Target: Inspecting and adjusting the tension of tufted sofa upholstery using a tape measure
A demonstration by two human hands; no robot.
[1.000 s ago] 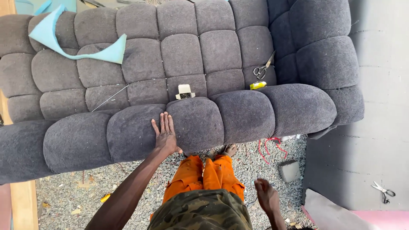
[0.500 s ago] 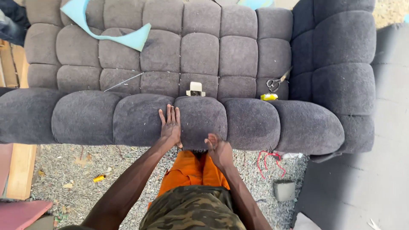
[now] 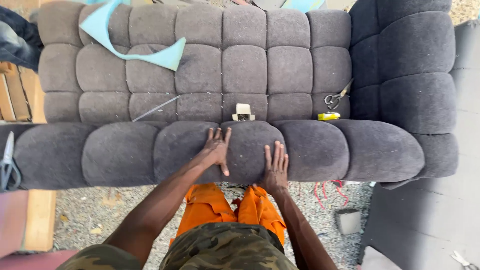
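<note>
One grey tufted sofa (image 3: 280, 70). Two hands on its near edge: left hand (image 3: 217, 149), right hand (image 3: 276, 169). Three pairs of scissors: one on the sofa (image 3: 336, 98), one far left (image 3: 7, 165), one near right (image 3: 462, 259). One blue foam strip (image 3: 131, 44).

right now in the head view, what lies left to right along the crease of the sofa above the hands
thin rod → small cream tool → yellow tape measure, with scissors just above it

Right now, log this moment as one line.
left hand: flat on sofa front roll | right hand: flat on same roll | scissors, yellow tool: on seat, untouched
</note>
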